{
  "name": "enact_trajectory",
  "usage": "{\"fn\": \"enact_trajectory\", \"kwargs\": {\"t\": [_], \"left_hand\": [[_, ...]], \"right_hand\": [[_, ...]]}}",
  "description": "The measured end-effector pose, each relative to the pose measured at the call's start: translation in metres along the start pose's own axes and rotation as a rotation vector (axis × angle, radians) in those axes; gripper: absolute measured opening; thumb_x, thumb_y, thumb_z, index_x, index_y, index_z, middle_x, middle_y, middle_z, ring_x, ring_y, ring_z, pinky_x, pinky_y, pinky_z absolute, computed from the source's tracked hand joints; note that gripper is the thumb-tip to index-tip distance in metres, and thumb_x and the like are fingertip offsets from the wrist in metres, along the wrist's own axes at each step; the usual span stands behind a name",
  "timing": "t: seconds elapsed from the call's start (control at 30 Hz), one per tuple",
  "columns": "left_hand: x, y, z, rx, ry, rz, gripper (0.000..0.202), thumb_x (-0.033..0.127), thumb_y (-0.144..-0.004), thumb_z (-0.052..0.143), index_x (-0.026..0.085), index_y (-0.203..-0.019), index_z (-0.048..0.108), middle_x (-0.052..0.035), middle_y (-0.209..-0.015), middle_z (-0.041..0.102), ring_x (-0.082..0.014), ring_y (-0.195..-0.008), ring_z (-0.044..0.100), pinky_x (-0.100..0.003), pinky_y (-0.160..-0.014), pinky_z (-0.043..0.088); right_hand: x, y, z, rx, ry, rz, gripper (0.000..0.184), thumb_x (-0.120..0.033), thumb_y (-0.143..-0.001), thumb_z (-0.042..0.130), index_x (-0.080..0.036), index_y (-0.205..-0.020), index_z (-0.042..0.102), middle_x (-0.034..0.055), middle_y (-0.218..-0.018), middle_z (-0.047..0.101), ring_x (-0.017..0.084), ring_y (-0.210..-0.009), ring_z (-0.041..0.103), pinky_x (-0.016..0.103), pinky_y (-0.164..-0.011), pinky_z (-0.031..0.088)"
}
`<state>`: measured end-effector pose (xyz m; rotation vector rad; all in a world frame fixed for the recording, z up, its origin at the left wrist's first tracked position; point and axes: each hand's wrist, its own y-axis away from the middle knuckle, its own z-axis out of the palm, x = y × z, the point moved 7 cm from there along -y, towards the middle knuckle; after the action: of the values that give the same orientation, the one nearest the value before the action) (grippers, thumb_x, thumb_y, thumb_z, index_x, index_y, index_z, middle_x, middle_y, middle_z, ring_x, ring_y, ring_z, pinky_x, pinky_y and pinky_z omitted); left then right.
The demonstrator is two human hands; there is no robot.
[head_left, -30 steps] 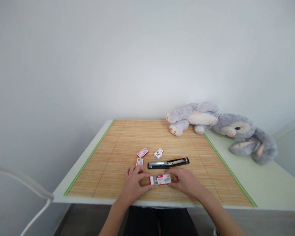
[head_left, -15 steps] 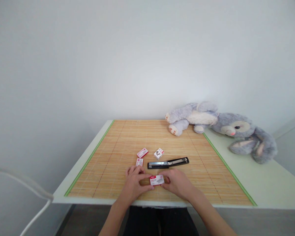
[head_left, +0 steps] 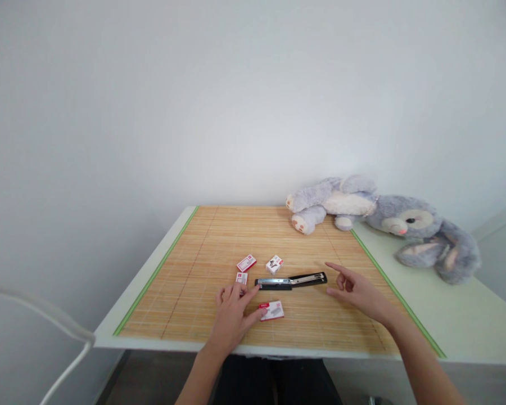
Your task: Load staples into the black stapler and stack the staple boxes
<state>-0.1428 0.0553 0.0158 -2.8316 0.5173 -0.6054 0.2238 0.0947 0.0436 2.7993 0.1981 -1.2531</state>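
An opened stapler (head_left: 307,279), black with a bright metal rail, lies unfolded on the mat. My left hand (head_left: 231,315) rests with its fingers apart; its index fingertip is at the stapler's left end, and its thumb lies on the left end of a red-and-white staple box (head_left: 275,310). Off the stapler's right end, my right hand (head_left: 360,292) hovers with index finger stretched out and thumb apart, holding nothing. A small red-and-white box (head_left: 242,278) lies just beyond my left fingers, which partly cover it.
Another red-and-white box (head_left: 247,262) and a white box with a dark picture (head_left: 274,264) lie behind the stapler. Under everything is a bamboo mat (head_left: 185,304) with green edging. A grey plush rabbit (head_left: 346,203) lies at the back right, and a white cable (head_left: 63,320) hangs at the left.
My right hand has let go of the staple box and moved right, past the stapler's end. My left fingers have spread, the thumb now on the box and the index finger at the stapler.
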Motion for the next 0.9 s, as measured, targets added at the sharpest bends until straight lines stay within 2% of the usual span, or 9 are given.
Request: {"fn": "enact_trajectory", "kwargs": {"t": [0.1,0.2,0.27,0.33,0.43,0.5,0.67,0.8,0.9], "left_hand": [[0.002,0.0,-0.001,0.005,-0.012,-0.001,0.055,0.063,-0.092,0.061,0.044,-0.144,0.055,-0.0055,-0.122,0.061,-0.0276,-0.116,0.052,-0.053,-0.107,0.031],[0.004,0.0,-0.003,0.019,-0.02,0.0,0.054,0.062,-0.093,0.061,0.044,-0.143,0.057,-0.0053,-0.121,0.061,-0.0277,-0.116,0.053,-0.054,-0.108,0.031],[0.006,0.001,-0.005,0.026,-0.02,0.005,0.05,0.059,-0.095,0.059,0.044,-0.143,0.057,-0.0051,-0.12,0.061,-0.0272,-0.115,0.053,-0.054,-0.108,0.032],[0.007,0.001,-0.007,0.036,-0.021,0.011,0.046,0.055,-0.098,0.055,0.044,-0.143,0.057,-0.0052,-0.118,0.061,-0.0265,-0.114,0.053,-0.054,-0.108,0.032],[0.01,0.002,-0.011,0.054,-0.031,0.006,0.041,0.047,-0.102,0.051,0.044,-0.142,0.058,-0.0056,-0.118,0.06,-0.0257,-0.113,0.052,-0.053,-0.107,0.032],[0.011,0.002,-0.013,0.063,-0.038,0.001,0.04,0.044,-0.103,0.05,0.045,-0.141,0.058,-0.0054,-0.121,0.059,-0.0256,-0.115,0.051,-0.053,-0.108,0.032],[0.013,0.002,-0.016,0.073,-0.04,-0.013,0.038,0.041,-0.103,0.049,0.045,-0.14,0.06,-0.0055,-0.128,0.056,-0.0257,-0.118,0.051,-0.051,-0.106,0.033],[0.013,0.002,-0.016,0.066,-0.03,-0.016,0.037,0.039,-0.104,0.049,0.047,-0.138,0.06,-0.0052,-0.129,0.056,-0.0258,-0.121,0.05,-0.05,-0.105,0.034],[0.013,0.001,-0.017,0.068,-0.029,-0.023,0.037,0.039,-0.103,0.049,0.047,-0.137,0.061,-0.0053,-0.129,0.056,-0.026,-0.119,0.05,-0.051,-0.104,0.034]], "right_hand": [[0.002,-0.004,0.013,-0.067,-0.107,-0.03,0.06,-0.058,-0.087,0.071,-0.026,-0.138,0.063,-0.0018,-0.08,0.06,0.016,-0.07,0.055,0.029,-0.063,0.045],[-0.006,-0.011,0.018,-0.019,-0.183,-0.067,0.048,-0.058,-0.087,0.071,-0.026,-0.122,0.07,0.0018,-0.09,0.065,0.018,-0.079,0.061,0.03,-0.065,0.049],[-0.018,-0.017,0.018,0.018,-0.234,-0.132,0.044,-0.056,-0.085,0.075,-0.027,-0.118,0.071,0.006,-0.113,0.067,0.023,-0.101,0.065,0.033,-0.076,0.054],[-0.034,-0.024,0.018,0.05,-0.273,-0.211,0.041,-0.055,-0.084,0.076,-0.029,-0.116,0.071,0.0074,-0.137,0.06,0.027,-0.126,0.058,0.039,-0.094,0.054],[-0.062,-0.035,0.025,0.083,-0.252,-0.326,0.037,-0.053,-0.085,0.077,-0.03,-0.114,0.073,0.0061,-0.148,0.054,0.029,-0.14,0.049,0.05,-0.115,0.042],[-0.081,-0.041,0.034,0.098,-0.223,-0.401,0.034,-0.05,-0.084,0.078,-0.031,-0.113,0.073,0.0047,-0.152,0.05,0.028,-0.143,0.046,0.052,-0.123,0.033],[-0.111,-0.055,0.062,0.107,-0.219,-0.497,0.03,-0.042,-0.083,0.082,-0.032,-0.109,0.074,0.002,-0.16,0.043,0.027,-0.152,0.033,0.053,-0.127,0.024],[-0.124,-0.062,0.083,0.055,-0.164,-0.501,0.028,-0.041,-0.08,0.084,-0.031,-0.105,0.077,0.0003,-0.163,0.039,0.028,-0.159,0.015,0.055,-0.129,0.017],[-0.131,-0.064,0.098,0.015,-0.131,-0.485,0.028,-0.04,-0.078,0.086,-0.029,-0.102,0.078,0.0009,-0.165,0.037,0.029,-0.16,0.009,0.057,-0.129,0.015]]}}
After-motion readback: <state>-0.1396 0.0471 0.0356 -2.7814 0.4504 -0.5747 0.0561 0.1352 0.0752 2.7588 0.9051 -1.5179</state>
